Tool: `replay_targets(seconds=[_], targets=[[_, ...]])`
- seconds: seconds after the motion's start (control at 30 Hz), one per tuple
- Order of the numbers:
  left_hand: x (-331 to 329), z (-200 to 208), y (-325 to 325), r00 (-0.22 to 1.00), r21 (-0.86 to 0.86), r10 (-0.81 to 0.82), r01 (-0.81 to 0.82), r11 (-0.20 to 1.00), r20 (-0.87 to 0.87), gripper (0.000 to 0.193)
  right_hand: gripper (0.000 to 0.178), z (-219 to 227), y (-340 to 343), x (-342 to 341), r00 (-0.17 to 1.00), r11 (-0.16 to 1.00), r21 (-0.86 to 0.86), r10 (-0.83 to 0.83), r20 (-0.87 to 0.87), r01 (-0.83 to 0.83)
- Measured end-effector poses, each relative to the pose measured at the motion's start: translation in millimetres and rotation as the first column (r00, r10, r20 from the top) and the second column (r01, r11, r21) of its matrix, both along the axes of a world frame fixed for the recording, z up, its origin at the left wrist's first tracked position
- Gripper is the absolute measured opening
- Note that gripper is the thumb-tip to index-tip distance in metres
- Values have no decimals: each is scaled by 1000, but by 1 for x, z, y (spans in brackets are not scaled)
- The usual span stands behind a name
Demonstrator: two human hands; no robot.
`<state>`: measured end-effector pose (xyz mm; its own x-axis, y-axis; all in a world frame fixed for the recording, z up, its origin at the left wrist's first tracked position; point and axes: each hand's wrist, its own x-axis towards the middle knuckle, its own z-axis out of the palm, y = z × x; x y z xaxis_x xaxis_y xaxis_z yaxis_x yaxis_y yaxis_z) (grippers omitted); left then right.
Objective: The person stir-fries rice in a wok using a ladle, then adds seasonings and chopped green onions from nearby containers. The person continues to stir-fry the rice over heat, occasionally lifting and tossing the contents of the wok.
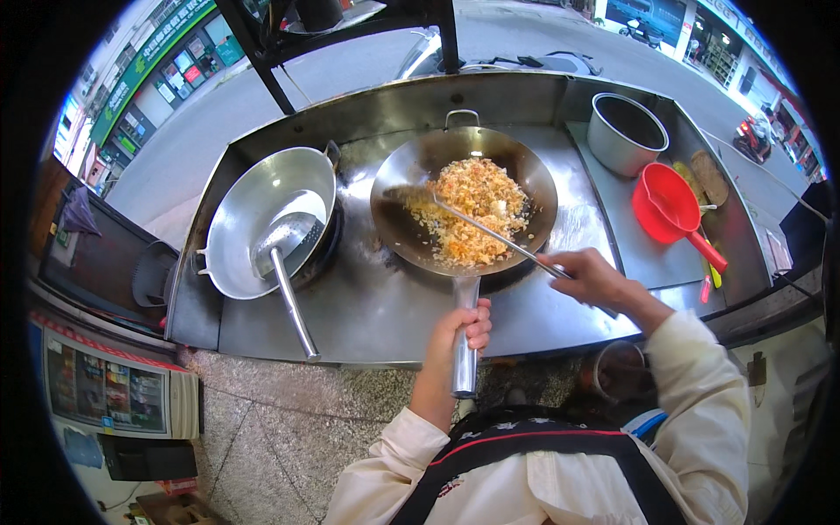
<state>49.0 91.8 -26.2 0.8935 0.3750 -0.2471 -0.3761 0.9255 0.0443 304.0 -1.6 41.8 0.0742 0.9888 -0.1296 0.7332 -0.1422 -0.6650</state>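
Wok handle (465,381) is gripped by L hand (453,327), w/ fingers wrapped round it & pressed together. Long-shafted metal utensil (494,234) is held in R hand (591,276), fingers bent & closed on the shaft; exact thumb pos. can't be told. Utensil's head is blurred & is set at the L side of the wok (404,166), by the edge of the fried rice (481,206), which is heaped in the wok, approx. mid-counter. To the L, a 2nd pan (229,232) is placed, w/ perforated skimmer (291,297) rested in it, handle hung over the rim twd. the front. To the R, a deep metal pot (604,143) is stood nr. the back of the steel counter (385,328), w/ red scoop (658,208) placed just in front, handle pointed lower R.
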Motion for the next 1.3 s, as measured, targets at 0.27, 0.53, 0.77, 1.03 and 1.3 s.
replay_targets(seconds=[0.27,0.53,0.77,1.03,1.3], targets=[[-1,5,-3,997,37,14,-11,999,-81,28,42,139,-118,24,833,981,-180,160,530,-74],[-1,5,-5,996,63,29,-24,998,-89,29,39,106,-57,-7,854,965,25,218,472,-260],[0,4,-3,995,77,25,-17,997,-93,28,33,81,-49,20,844,854,-336,-483,-234,396],[-1,2,-3,994,116,15,-2,993,-107,28,35,65,-28,30,789,812,-309,-570,-230,496],[-2,0,-2,996,102,12,-3,995,-94,28,34,61,-23,25,862,897,-190,-439,-254,400]])
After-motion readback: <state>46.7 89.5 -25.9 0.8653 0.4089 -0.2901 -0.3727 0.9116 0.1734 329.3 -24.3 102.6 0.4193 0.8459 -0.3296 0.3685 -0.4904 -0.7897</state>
